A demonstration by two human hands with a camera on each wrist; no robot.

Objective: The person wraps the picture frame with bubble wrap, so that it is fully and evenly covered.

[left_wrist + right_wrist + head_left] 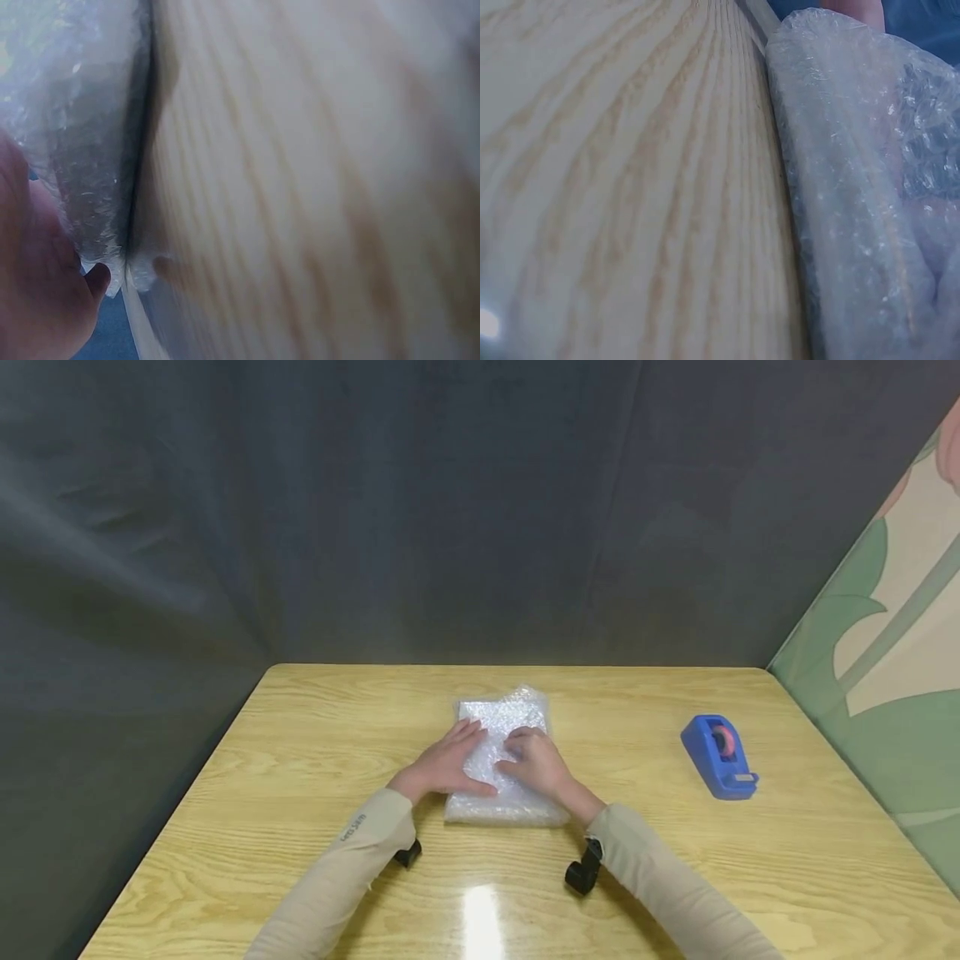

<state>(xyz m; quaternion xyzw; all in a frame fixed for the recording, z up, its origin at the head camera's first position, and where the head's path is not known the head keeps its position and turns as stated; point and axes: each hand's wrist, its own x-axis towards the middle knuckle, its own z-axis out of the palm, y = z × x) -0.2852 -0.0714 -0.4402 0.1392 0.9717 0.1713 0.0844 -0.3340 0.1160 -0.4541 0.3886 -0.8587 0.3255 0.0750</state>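
A flat rectangular package in clear bubble wrap (517, 810) lies on the wooden table, a loose crinkled corner of wrap sticking up at its far edge. On the left part of its top rests my left hand (448, 764), fingers spread forward and thumb pointing right across the wrap. My right hand (542, 766) is over the right half, fingers curled and thumb toward the index finger, gripping at the wrap's surface. Up close in the right wrist view, the bubble wrap (840, 187) covers the package's near edge, and skin shows faintly through it. What lies inside is hidden.
A blue tape dispenser (712, 764) with a pink roll stands on the right side of the table (322, 735). Dark curtain (450, 510) hangs behind and to the left. Patterned fabric (900, 652) borders the right edge. A black wrist camera (583, 870) sits below the right cuff.
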